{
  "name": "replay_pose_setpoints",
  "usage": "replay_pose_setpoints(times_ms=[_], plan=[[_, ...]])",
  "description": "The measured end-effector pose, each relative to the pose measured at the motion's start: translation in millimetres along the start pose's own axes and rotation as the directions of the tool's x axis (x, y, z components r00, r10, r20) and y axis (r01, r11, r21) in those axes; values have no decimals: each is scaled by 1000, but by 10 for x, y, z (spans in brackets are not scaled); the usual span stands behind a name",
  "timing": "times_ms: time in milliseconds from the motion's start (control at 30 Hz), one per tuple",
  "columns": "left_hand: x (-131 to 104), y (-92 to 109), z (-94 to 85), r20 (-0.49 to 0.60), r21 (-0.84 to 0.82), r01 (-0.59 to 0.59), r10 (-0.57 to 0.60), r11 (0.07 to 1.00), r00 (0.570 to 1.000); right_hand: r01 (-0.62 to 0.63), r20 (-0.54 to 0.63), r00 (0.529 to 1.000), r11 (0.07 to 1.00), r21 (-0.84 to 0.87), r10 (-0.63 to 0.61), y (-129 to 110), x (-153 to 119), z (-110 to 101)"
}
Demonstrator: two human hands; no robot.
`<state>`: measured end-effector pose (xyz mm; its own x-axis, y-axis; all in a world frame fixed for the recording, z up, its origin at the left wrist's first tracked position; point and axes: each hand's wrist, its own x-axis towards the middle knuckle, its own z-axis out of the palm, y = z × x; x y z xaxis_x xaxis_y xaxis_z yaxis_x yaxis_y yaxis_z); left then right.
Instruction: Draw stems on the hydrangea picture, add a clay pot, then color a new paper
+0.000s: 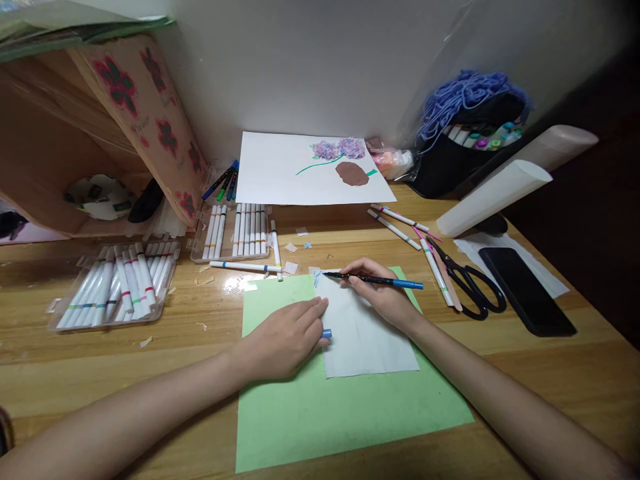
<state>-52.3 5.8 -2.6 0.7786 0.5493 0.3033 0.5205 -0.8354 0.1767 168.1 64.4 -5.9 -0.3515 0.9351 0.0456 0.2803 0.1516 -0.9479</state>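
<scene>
My right hand (379,293) is closed around a black-barrelled marker (373,279) with a blue end. Its tip is at the top left corner of a white sheet of paper (370,340), beside small blue strokes. My left hand (287,337) lies at the left edge of that sheet, fingers bent, with a blue marker cap (327,333) sticking out of its curled fingers. Under the white sheet is a larger green sheet (290,427). A few small paper scraps (291,268) lie just beyond the sheets.
Open cases of white markers (115,287) stand at the left. At the back, a white sheet with a flower picture (280,167) is propped up. On the right are black scissors (470,283), a phone (527,290), a paper roll (495,197) and a black pouch (440,160).
</scene>
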Motion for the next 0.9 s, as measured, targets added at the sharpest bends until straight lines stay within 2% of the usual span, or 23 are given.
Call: replay_pose_setpoints(times_ms=[133, 300, 400, 533, 633, 767, 900], plan=[[-4, -1, 1, -6, 2, -2, 2, 1000, 1000, 16, 103, 995, 1000, -7, -15, 5, -4, -8], [1, -3, -6, 3, -6, -1, 1, 1000, 1000, -9, -54, 999, 1000, -5, 9, 37, 5, -12], [1, 0, -4, -3, 0, 7, -7, 1000, 1000, 2, -11, 1000, 1000, -4, -2, 48, 5, -14], [-3, 3, 2, -7, 3, 8, -8, 1000, 1000, 9, -35, 999, 1000, 3, -8, 40, -1, -8], [0, -1, 0, -4, 4, 5, -5, 1000, 1000, 12, -6, 1000, 1000, 0, -12, 33, -1, -2], [8, -3, -11, -4, 13, 1, -1, 1000, 1000, 28, -74, 997, 1000, -5, -29, 42, -19, -12], [4, 24, -26, -27, 47, -44, 46, 998, 999, 54, 44, 998, 998, 23, -55, 42, -65, -42]])
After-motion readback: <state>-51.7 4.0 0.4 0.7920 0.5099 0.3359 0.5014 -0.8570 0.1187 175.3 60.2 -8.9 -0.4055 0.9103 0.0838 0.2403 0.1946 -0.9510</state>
